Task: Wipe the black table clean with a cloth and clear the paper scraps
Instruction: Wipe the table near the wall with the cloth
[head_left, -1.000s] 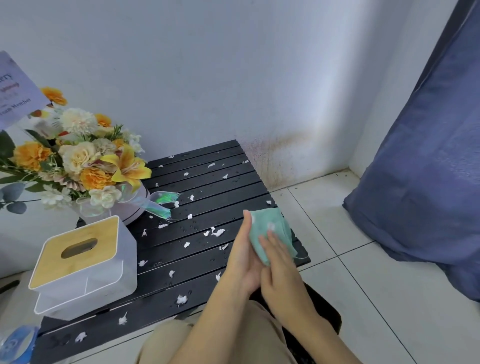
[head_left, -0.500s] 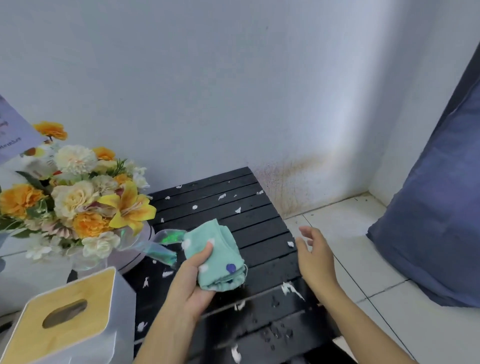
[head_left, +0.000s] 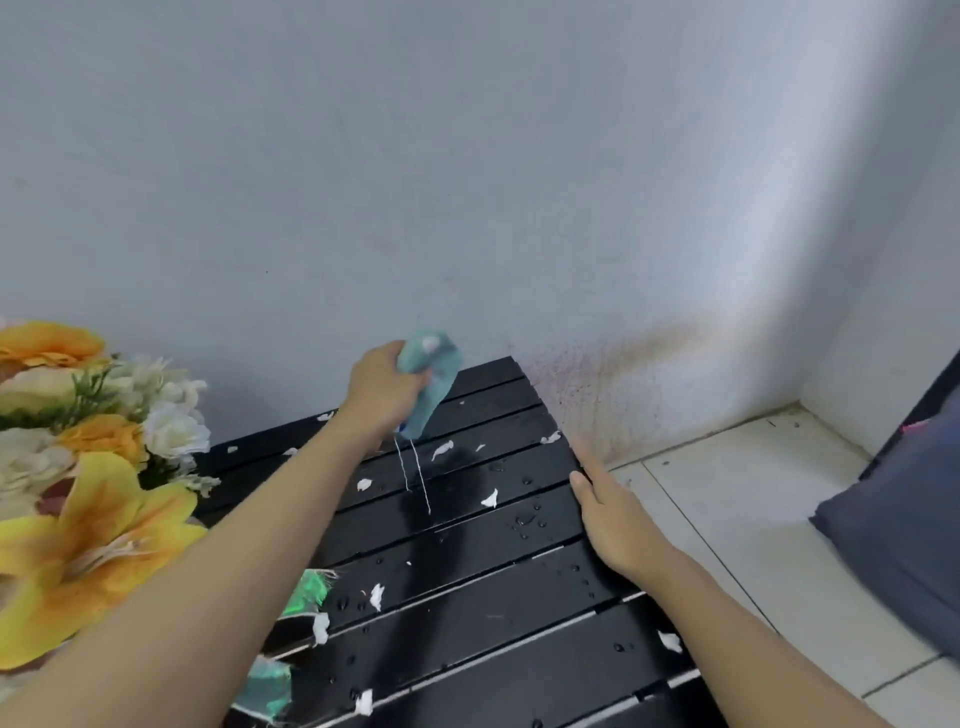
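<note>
Left hand fisted round green cloth, raised over table's far edge by wall. Right hand flat, fingers straight, at right edge. Paper scraps and water drops across slats; flowers crowding left edge.

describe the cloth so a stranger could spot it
Start at the black slatted table against the pale wall. Above its far edge the left hand grips a bunched cloth. Unlike the white scraps below, it is mint green and held aloft.
</note>
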